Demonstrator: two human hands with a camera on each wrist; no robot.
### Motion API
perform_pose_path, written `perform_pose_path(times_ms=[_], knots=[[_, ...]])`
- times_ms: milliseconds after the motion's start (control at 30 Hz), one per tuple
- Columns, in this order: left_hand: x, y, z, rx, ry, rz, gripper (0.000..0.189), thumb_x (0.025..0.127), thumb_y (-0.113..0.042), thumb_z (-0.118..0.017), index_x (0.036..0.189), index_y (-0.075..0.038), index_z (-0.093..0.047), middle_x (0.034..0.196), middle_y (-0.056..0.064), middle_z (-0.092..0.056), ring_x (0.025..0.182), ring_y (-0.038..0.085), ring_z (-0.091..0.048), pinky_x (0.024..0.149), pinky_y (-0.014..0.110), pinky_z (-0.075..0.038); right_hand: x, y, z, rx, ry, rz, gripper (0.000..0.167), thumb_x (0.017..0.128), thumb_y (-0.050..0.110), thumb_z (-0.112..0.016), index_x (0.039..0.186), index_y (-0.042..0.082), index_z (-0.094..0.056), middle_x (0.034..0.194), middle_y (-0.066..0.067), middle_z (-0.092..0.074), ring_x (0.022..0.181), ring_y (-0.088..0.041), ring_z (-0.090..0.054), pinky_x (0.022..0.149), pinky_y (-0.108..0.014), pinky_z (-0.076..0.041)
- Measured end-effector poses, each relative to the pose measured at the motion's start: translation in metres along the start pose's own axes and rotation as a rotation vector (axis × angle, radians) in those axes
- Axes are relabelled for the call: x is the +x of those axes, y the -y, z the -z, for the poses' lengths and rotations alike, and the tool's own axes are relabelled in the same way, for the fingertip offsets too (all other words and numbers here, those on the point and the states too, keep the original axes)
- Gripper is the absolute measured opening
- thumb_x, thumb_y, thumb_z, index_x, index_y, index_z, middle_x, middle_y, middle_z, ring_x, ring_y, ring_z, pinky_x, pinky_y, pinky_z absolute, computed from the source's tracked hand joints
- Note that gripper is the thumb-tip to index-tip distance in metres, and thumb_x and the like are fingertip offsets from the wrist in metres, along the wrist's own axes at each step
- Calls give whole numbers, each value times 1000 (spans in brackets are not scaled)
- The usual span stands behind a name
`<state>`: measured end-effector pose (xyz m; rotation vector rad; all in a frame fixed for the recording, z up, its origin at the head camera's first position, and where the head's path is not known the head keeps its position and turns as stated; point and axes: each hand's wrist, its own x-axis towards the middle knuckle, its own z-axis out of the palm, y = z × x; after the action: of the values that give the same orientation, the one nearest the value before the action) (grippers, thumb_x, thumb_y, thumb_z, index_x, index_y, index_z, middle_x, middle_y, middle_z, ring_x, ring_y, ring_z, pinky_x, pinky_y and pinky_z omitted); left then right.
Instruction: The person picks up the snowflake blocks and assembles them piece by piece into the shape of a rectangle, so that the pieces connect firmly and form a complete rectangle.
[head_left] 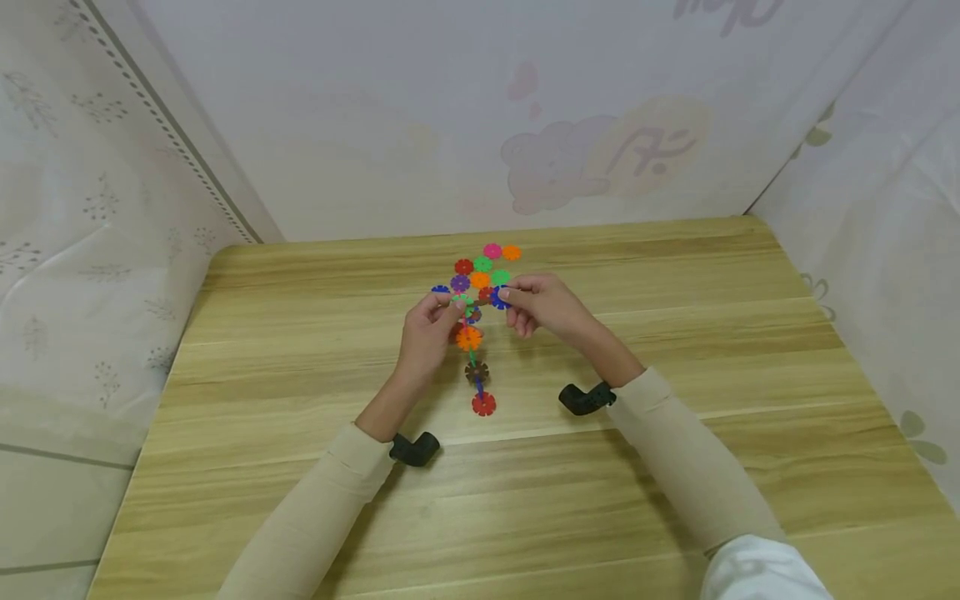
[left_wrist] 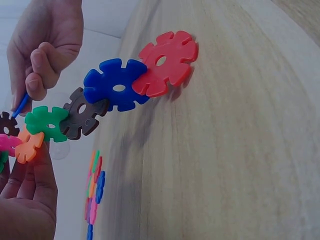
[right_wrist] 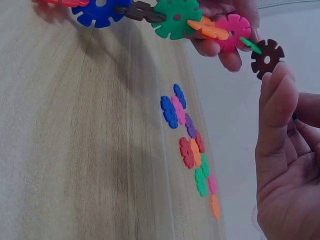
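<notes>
A chain of slotted plastic flower discs hangs from the left hand (head_left: 427, 333), whose thumb and fingers pinch it near a green disc (head_left: 462, 302). Down from there run a pink disc (right_wrist: 233, 33), an orange disc (head_left: 468, 338), another green disc (left_wrist: 46, 123), a brown disc (head_left: 476, 372), a blue disc (left_wrist: 116, 85) and a red disc (head_left: 483, 404). At the upper end is a dark brown disc (right_wrist: 267, 59). The right hand (head_left: 551, 308) pinches another blue disc (left_wrist: 20, 105) edge-on against that brown disc; whether their slots interlock I cannot tell.
Loose discs lie flat on the wooden table (head_left: 300, 375) beyond the hands, among them a purple disc (head_left: 460, 283), a dark red disc (head_left: 463, 267) and a pink disc (head_left: 492, 251). Printed fabric walls (head_left: 375, 125) border the table's back and sides.
</notes>
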<state>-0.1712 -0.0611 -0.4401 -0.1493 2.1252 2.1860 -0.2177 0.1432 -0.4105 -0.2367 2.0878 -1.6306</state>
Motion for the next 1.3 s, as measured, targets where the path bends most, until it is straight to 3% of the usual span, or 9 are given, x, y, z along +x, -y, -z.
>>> perform_pose_path(times_ms=[167,267,500,733,1033,1300], knots=[[0,2,2,20,11,1,19,99,-25,-59,96,-6,-57,71,4,-60,73,15,-59,69,23,-54,-1,1,-1,0,6,3,40,100,26,-56,103,-14,-58,70,-10,-63,51,-16,-57,49,-26,-52],[0,3,3,48,18,7,20,99,-26,-58,97,-6,-57,66,-1,-54,75,17,-60,69,24,-53,-2,1,0,-13,8,4,39,100,26,-57,103,-13,-58,70,-11,-63,51,-17,-57,49,-27,-52],[-1,5,4,28,37,-11,19,99,-22,-58,97,-4,-57,64,1,-51,75,16,-65,72,27,-57,-3,-2,-1,-14,20,24,38,100,26,-57,104,-13,-59,70,-11,-63,51,-17,-58,49,-27,-53],[-1,7,5,22,51,-35,19,99,-20,-58,96,-2,-56,63,2,-55,75,16,-68,71,27,-57,-3,-4,-2,-12,25,26,28,99,26,-58,99,-2,-64,72,-11,-63,53,-17,-59,51,-27,-53],[-2,5,2,63,24,-30,20,99,-23,-59,96,-3,-57,66,4,-52,75,19,-63,71,27,-57,-2,-2,-5,-36,6,42,34,100,25,-57,102,-8,-63,71,-11,-63,52,-17,-59,51,-30,-54],[-3,4,-2,27,3,-28,17,100,-19,-56,94,-3,-57,91,22,-70,72,16,-65,69,26,-57,-1,-3,-7,-46,-36,47,33,100,23,-57,102,-9,-65,69,-10,-63,51,-17,-59,49,-28,-53]])
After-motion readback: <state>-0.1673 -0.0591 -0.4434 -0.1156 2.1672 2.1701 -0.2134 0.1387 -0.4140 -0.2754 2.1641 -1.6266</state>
